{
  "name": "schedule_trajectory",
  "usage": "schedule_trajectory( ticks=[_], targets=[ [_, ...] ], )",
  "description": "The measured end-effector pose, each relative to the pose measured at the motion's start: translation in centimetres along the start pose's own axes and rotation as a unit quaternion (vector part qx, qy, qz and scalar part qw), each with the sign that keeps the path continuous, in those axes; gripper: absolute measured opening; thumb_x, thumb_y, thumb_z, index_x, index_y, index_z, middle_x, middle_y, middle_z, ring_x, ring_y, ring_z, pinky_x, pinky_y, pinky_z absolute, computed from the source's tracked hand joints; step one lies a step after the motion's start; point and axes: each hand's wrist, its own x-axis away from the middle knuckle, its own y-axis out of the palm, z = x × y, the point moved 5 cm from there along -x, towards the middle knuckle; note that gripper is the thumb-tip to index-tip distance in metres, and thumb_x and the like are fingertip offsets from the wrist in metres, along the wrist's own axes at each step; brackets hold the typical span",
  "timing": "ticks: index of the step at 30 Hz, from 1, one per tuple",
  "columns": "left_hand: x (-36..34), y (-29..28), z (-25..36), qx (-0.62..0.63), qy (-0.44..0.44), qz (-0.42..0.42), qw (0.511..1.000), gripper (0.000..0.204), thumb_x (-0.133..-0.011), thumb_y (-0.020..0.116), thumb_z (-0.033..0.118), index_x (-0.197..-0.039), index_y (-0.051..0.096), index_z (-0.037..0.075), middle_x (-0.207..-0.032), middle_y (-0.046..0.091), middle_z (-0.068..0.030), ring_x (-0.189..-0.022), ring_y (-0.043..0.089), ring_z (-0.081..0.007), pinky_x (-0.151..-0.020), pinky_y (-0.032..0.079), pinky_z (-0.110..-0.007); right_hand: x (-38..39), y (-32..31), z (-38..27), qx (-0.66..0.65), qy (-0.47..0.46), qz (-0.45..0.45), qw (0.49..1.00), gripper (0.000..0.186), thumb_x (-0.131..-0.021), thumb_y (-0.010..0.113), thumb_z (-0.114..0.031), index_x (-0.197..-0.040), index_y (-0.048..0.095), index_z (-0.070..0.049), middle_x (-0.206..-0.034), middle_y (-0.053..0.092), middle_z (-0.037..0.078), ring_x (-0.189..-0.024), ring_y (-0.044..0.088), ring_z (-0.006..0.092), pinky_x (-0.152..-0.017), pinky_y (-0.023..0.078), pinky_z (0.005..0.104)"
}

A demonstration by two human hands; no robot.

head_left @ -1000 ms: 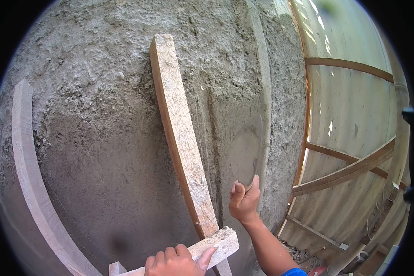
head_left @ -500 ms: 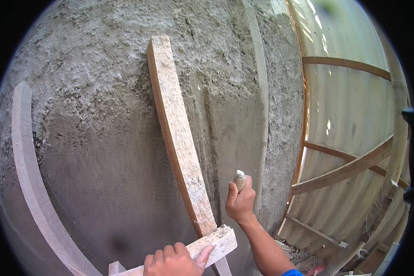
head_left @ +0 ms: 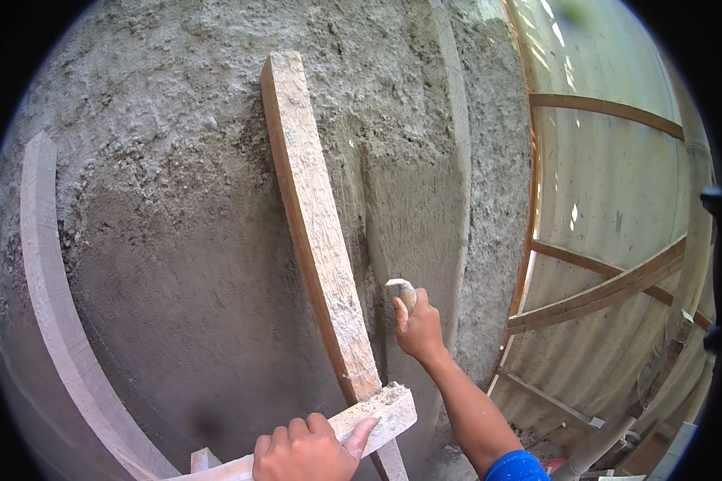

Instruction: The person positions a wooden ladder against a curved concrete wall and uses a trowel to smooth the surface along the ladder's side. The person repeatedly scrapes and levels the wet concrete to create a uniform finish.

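Note:
My left hand (head_left: 303,450) grips a short, cement-crusted wooden crosspiece (head_left: 387,417) at the bottom, over the lower part of a long upright timber (head_left: 313,200). My right hand (head_left: 419,330) is closed round the handle of a trowel (head_left: 405,297), right of that timber, in front of a grey cement-rendered wall (head_left: 184,289); the blade is hard to make out from this angle. Beside the hand the render is smoother, with a vertical groove and a narrow vertical edge (head_left: 459,160) running upward. Above, the wall is rough and lumpy.
Another pale timber (head_left: 44,256) stands at the left. At the right are corrugated pale sheets (head_left: 602,184) with wooden battens (head_left: 610,108) and diagonal braces, and bamboo poles (head_left: 694,240) along the edge. Rubble and small items lie at the lower right.
My right hand has moved up and left toward the upright timber; the trowel has turned, so its broad blade no longer faces me. My left hand stays on the crosspiece.

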Motion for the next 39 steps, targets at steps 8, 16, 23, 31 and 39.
schedule_trajectory(
  ticks=[8,16,23,31,39],
  targets=[
    [0.0,0.1,-0.1,-0.003,0.0,0.018,1.0,0.068,-0.073,0.076,0.07,-0.052,0.052,0.01,-0.047,0.048,-0.0053,-0.043,0.05,-0.0247,-0.049,0.032,-0.039,-1.2,-0.4,-0.1,0.047,-0.005,-0.009,0.999,0.028,-0.099,0.065,-0.023,-0.106,0.051,0.001,-0.076,0.066,0.025,-0.072,0.067,0.0494,-0.059,0.051,0.0512],
    [-0.1,0.0,-0.1,0.004,-0.001,0.023,1.0,0.068,-0.074,0.076,0.07,-0.052,0.053,0.009,-0.047,0.048,-0.0049,-0.043,0.049,-0.0237,-0.049,0.032,-0.038,-1.2,-1.3,-1.3,-0.019,-0.027,0.069,0.997,0.032,-0.099,0.065,-0.027,-0.103,0.048,0.0,-0.074,0.065,0.028,-0.072,0.066,0.0511,-0.061,0.051,0.0551],
    [0.0,0.0,-0.2,0.004,-0.005,0.008,1.0,0.069,-0.074,0.076,0.07,-0.051,0.053,0.009,-0.047,0.047,-0.0041,-0.042,0.049,-0.0222,-0.048,0.032,-0.038,0.3,-1.8,-0.9,-0.123,-0.086,0.14,0.979,0.032,-0.098,0.065,-0.026,-0.101,0.047,0.0,-0.074,0.065,0.029,-0.073,0.065,0.0514,-0.061,0.05,0.0559],
    [0.1,0.0,-0.1,0.004,-0.008,-0.006,1.0,0.066,-0.072,0.077,0.069,-0.055,0.054,0.009,-0.05,0.049,-0.0051,-0.045,0.051,-0.0249,-0.051,0.034,-0.039,1.6,-0.4,1.4,-0.094,-0.052,0.076,0.991,0.033,-0.098,0.065,-0.028,-0.102,0.047,-0.001,-0.077,0.066,0.029,-0.074,0.066,0.0516,-0.061,0.049,0.0589],
    [0.0,0.0,0.1,0.002,-0.012,-0.005,1.0,0.066,-0.071,0.078,0.068,-0.055,0.053,0.01,-0.051,0.049,-0.0055,-0.047,0.053,-0.0263,-0.052,0.035,-0.039,3.7,-1.0,1.2,-0.06,0.017,0.008,0.998,0.037,-0.103,0.058,-0.037,-0.105,0.05,-0.001,-0.071,0.064,0.022,-0.067,0.066,0.0453,-0.058,0.05,0.0486]
  ],
)
